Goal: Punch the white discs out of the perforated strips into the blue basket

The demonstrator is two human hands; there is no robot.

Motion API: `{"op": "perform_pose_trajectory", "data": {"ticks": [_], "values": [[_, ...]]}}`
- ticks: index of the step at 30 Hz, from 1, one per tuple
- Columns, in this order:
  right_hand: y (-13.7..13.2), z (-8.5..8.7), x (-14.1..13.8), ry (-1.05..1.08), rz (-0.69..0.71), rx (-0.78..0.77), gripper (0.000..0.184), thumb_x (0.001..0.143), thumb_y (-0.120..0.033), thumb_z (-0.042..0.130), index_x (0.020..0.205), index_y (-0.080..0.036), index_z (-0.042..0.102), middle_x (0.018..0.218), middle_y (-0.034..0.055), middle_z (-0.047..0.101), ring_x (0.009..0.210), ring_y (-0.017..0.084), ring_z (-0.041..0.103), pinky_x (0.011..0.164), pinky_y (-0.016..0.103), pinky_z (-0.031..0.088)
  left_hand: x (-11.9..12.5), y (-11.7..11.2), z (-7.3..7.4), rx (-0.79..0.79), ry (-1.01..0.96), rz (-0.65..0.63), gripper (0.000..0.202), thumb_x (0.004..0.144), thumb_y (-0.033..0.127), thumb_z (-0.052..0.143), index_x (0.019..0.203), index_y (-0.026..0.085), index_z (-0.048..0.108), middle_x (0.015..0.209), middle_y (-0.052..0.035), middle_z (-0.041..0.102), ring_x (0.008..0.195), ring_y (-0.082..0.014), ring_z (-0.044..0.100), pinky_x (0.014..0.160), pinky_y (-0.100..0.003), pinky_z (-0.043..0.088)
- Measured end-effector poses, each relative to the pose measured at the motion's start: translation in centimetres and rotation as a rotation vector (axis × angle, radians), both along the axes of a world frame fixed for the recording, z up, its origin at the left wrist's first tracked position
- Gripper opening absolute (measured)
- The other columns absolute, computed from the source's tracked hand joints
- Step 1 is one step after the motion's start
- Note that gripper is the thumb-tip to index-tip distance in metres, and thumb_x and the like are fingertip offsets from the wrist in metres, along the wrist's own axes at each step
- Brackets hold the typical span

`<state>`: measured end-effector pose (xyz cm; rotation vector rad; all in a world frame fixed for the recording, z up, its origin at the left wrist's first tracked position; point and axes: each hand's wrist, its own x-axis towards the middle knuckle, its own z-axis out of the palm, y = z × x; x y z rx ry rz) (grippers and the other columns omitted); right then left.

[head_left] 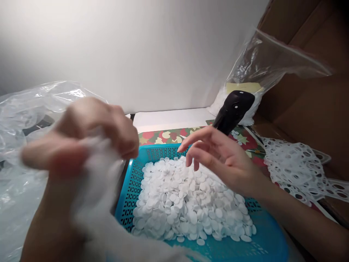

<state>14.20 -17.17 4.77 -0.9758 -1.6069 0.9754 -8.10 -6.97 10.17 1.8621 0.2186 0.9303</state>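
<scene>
A blue plastic basket holds a heap of small white discs. At the left, close to the camera and blurred, my left hand is closed on a crumpled whitish sheet, which looks like thin plastic or tissue. The sheet trails down across the basket's front left edge. Over the right side of the heap hovers my right hand, fingers loosely bent and apart, holding nothing. Just behind that hand rises a black rounded handle-like object; its lower end is hidden.
Clear plastic bags lie at the left. A clear bag with white contents leans at the back right beside a cardboard box. White sheets with punched-out holes lie at the right on a patterned cover.
</scene>
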Motion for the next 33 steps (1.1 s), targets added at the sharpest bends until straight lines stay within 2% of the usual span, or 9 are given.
{"op": "perform_pose_trajectory", "data": {"ticks": [2, 5, 8, 15, 17, 20, 22, 25, 33], "values": [[0.3, 0.2, 0.1, 0.178, 0.009, -0.077, 0.014, 0.09, -0.026, 0.047, 0.104, -0.021, 0.051, 0.104, 0.0043, 0.056, 0.082, 0.013, 0.059, 0.066, 0.026, 0.051, 2.1, 0.3, 0.0, -0.047, 0.144, -0.133, 0.04, 0.083, 0.027, 0.05, 0.045, 0.015, 0.043, 0.046, 0.0055, 0.03, 0.04, -0.0018, 0.037, 0.043, -0.014, 0.034], [0.9, 0.0, 0.3, 0.332, 0.087, -0.192, 0.023, 0.088, -0.033, 0.051, 0.107, -0.021, 0.052, 0.109, 0.0061, 0.057, 0.094, 0.017, 0.058, 0.077, 0.032, 0.051, 4.2, 0.7, -0.4, -0.179, 0.345, -0.035, 0.03, 0.084, 0.03, 0.05, 0.059, 0.014, 0.052, 0.053, 0.0052, 0.041, 0.047, -0.003, 0.043, 0.045, -0.014, 0.034], [1.4, -0.4, 0.4, 0.355, 0.087, -0.273, 0.022, 0.083, -0.027, 0.058, 0.104, -0.02, 0.055, 0.106, 0.0057, 0.061, 0.099, 0.019, 0.057, 0.083, 0.033, 0.049, 5.4, 1.2, -1.3, -0.164, 0.464, -0.024, 0.032, 0.086, 0.038, 0.048, 0.067, 0.013, 0.056, 0.057, 0.0029, 0.045, 0.049, -0.0055, 0.044, 0.043, -0.016, 0.033], [2.2, -1.7, 0.7, 0.299, -0.008, -0.31, 0.009, 0.079, -0.023, 0.063, 0.086, -0.018, 0.064, 0.082, -0.0001, 0.062, 0.075, 0.011, 0.055, 0.07, 0.022, 0.046, 6.0, 2.3, -3.4, 0.1, 0.654, 0.037, 0.038, 0.087, 0.043, 0.045, 0.062, 0.015, 0.05, 0.055, 0.0041, 0.034, 0.048, -0.0067, 0.034, 0.041, -0.019, 0.024], [2.4, -1.8, 0.7, 0.262, -0.017, -0.314, 0.008, 0.08, -0.024, 0.063, 0.084, -0.017, 0.065, 0.079, -0.0004, 0.06, 0.072, 0.01, 0.053, 0.069, 0.021, 0.044, 6.0, 2.4, -3.9, 0.227, 0.659, 0.131, 0.033, 0.088, 0.042, 0.044, 0.071, 0.016, 0.055, 0.061, 0.0023, 0.043, 0.053, -0.0088, 0.04, 0.044, -0.02, 0.029], [2.5, -2.1, 0.7, 0.227, -0.034, -0.329, 0.009, 0.08, -0.026, 0.062, 0.083, -0.017, 0.066, 0.077, -0.0002, 0.06, 0.07, 0.01, 0.051, 0.066, 0.021, 0.042, 5.9, 2.2, -4.0, 0.443, 0.559, 0.349, 0.022, 0.086, 0.038, 0.048, 0.091, 0.019, 0.058, 0.092, -0.0046, 0.054, 0.079, -0.0148, 0.051, 0.06, -0.024, 0.041], [2.5, -2.4, 0.7, 0.227, -0.043, -0.33, 0.01, 0.081, -0.027, 0.061, 0.085, -0.018, 0.065, 0.076, -0.0003, 0.059, 0.068, 0.009, 0.05, 0.064, 0.021, 0.041, 5.8, 1.9, -3.8, 0.532, 0.535, 0.317, 0.019, 0.088, 0.034, 0.047, 0.091, 0.02, 0.059, 0.099, -0.0048, 0.055, 0.087, -0.0152, 0.052, 0.069, -0.026, 0.043], [2.5, -2.7, 0.8, 0.221, -0.05, -0.322, 0.014, 0.082, -0.028, 0.06, 0.092, -0.019, 0.065, 0.074, -0.0007, 0.057, 0.066, 0.009, 0.048, 0.063, 0.021, 0.04, 5.6, 1.2, -3.1, 0.592, 0.6, 0.189, 0.02, 0.089, 0.034, 0.046, 0.091, 0.021, 0.062, 0.093, -0.0024, 0.059, 0.08, -0.0132, 0.055, 0.066, -0.025, 0.043], [2.3, -2.7, 0.5, 0.061, -0.114, -0.263, 0.017, 0.082, -0.033, 0.059, 0.088, -0.018, 0.064, 0.073, 0.0007, 0.056, 0.066, 0.012, 0.048, 0.062, 0.024, 0.04, 5.2, 1.1, -2.9, 0.667, 0.646, 0.176, 0.016, 0.086, 0.03, 0.053, 0.087, 0.022, 0.067, 0.084, 0.0, 0.065, 0.074, -0.0125, 0.057, 0.062, -0.026, 0.042]]}}
